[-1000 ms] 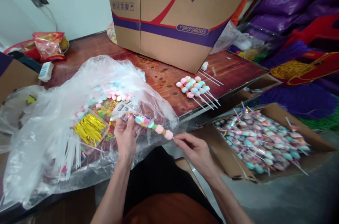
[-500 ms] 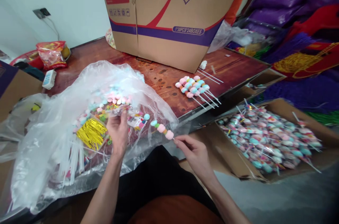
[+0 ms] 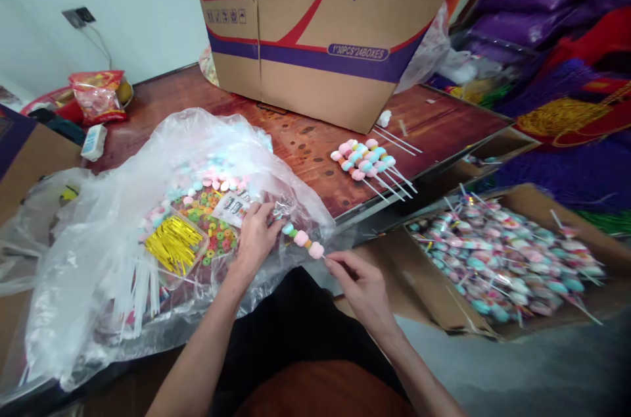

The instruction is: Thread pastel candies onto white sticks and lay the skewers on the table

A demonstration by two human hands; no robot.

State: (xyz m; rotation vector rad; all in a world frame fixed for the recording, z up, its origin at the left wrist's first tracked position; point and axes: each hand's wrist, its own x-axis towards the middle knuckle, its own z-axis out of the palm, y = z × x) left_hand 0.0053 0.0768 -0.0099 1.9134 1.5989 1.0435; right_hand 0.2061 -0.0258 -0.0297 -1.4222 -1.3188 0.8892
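Low in front of me, my right hand (image 3: 362,285) pinches the stick of a marshmallow skewer (image 3: 302,239) threaded with pink, blue, green and orange pieces. At the skewer's far end, my left hand (image 3: 257,231) has its fingers closed on a small clear plastic bag (image 3: 284,205). The bag's opening and the skewer tip are too blurred to tell whether one is inside the other. Just behind the left hand lies a white printed packet (image 3: 231,208) on loose colourful candy rings (image 3: 219,238). Gold twist ties (image 3: 175,245) fill a clear tray beside them.
Finished-looking skewers (image 3: 363,159) lie together on the wooden table (image 3: 296,147). A large printed carton (image 3: 315,42) stands behind. An open cardboard box (image 3: 434,298) of wrapped skewers (image 3: 513,259) sits lower right. White sticks (image 3: 138,292) rest on the plastic sheet (image 3: 64,312).
My left hand has moved right from the candy pile to the skewer's tip, with clear plastic in its fingers. My right hand keeps hold of the skewer in nearly the same place.
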